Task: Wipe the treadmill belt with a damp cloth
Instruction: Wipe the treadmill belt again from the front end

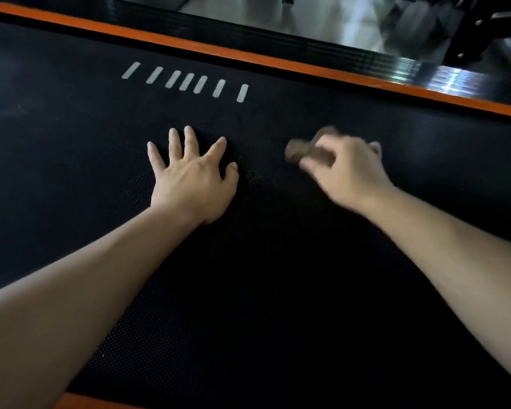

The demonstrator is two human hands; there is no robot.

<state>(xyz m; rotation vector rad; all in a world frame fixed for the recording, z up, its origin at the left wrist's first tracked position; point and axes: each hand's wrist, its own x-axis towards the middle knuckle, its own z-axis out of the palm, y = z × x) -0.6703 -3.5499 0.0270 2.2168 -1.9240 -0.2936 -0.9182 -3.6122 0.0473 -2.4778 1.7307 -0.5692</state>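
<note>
Belt: the black textured treadmill belt (263, 290) fills most of the view, with a row of pale printed dashes (186, 81) near its far edge.
Left hand: the left hand (191, 180) lies flat on the belt, fingers spread wide and straight – by my reading a brace, steadying the body while the other arm works.
Right hand: the right hand (347, 168) is blurred, its grip curled round a small brown cloth (303, 153) that bunches out past the fingers toward the left hand.
Cloth position: low over the belt's middle, right of the left hand; whether it touches the surface just now I cannot tell (the blur hides the contact).
Why bunched: a wadded cloth probably gives a firm pad to press with – easier to drive than a loose sheet.
Surroundings: an orange side strip (248, 56) runs along the belt's far edge, a ribbed black rail (248, 31) beyond it, then shiny floor (337, 16).
Progress: wiping looks under way mid-belt; no clear wet track shows.
</note>
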